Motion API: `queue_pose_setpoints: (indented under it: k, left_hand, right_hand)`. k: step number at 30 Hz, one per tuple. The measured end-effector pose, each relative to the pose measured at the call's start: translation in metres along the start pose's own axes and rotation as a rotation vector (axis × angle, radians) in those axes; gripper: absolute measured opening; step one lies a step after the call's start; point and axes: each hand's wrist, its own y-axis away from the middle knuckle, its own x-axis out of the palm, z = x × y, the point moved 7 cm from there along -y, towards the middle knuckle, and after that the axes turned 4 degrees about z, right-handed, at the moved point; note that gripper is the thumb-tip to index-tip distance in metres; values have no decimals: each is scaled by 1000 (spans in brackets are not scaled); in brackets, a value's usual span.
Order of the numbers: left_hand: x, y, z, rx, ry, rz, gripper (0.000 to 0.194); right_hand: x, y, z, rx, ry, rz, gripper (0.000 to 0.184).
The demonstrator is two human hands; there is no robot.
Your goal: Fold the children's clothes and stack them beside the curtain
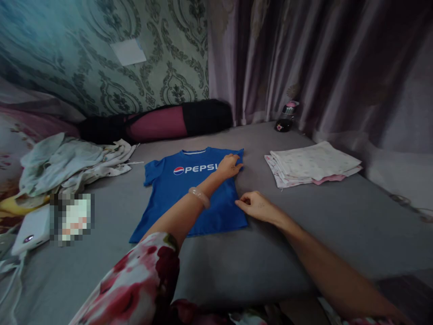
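A blue T-shirt (192, 198) with white PEPSI lettering and a round logo lies spread face up, collar away from me. My left hand (230, 167) reaches across it and rests on the cloth near the right-hand sleeve, covering the end of the lettering. Its thumb and fingers are apart. A pale bangle (199, 197) circles that wrist. At the shirt's right side edge, lower down, my right hand (259, 206) is closed, with thumb and forefinger pinched at the fabric's border. The cloth between those fingertips is barely visible.
Folded pale cloths (314, 162) are stacked at right on the grey bed sheet (216, 266). A dark bottle (287, 117) stands by the curtain. Rumpled clothes (67, 158) and a white device (32, 228) with cables lie left. A black-and-maroon roll (158, 123) lies along the wall.
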Motion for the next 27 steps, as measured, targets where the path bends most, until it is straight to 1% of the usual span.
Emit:
queue_pose_setpoints:
  k: [2,5,7,8,10,12,14,17,20,22,24,27]
  left_hand:
    - [4,-15,-1,-76,-2,50,39]
    - [13,-31,-4,-190,-1,118,55]
    - [18,-38,-7,-262,-26,115,64]
    - [19,-41,-7,-294,-38,104,65]
    - [21,-45,-6,-353,-17,74,57]
    - [21,-47,-3,-388,46,51,42]
    - [21,-49,2,-404,108,38,30]
    - [16,-52,14,-427,181,16,20]
    - [9,-54,32,-470,312,-22,9]
    - [3,-53,45,-511,433,-57,2]
    - [-6,-47,58,-555,571,-107,4]
    - [-20,-29,77,-617,782,-191,5]
  right_hand:
    - [1,-1,-1,-3,-33,-28,33]
    - [3,-1,0,3,-51,-38,33]
    - [4,1,2,13,-44,-35,32]
    - [4,2,3,21,-49,-29,33]
    - [7,6,5,34,-77,-4,39]
    - [10,8,7,24,-96,33,44]
    - [13,10,10,-8,-90,57,37]
    - [14,11,12,-55,-93,62,23]
    - [12,11,14,-73,-137,64,20]
    - [9,13,17,-66,-196,69,27]
    - [8,14,19,-59,-261,77,38]
    - [10,14,21,-47,-321,106,52]
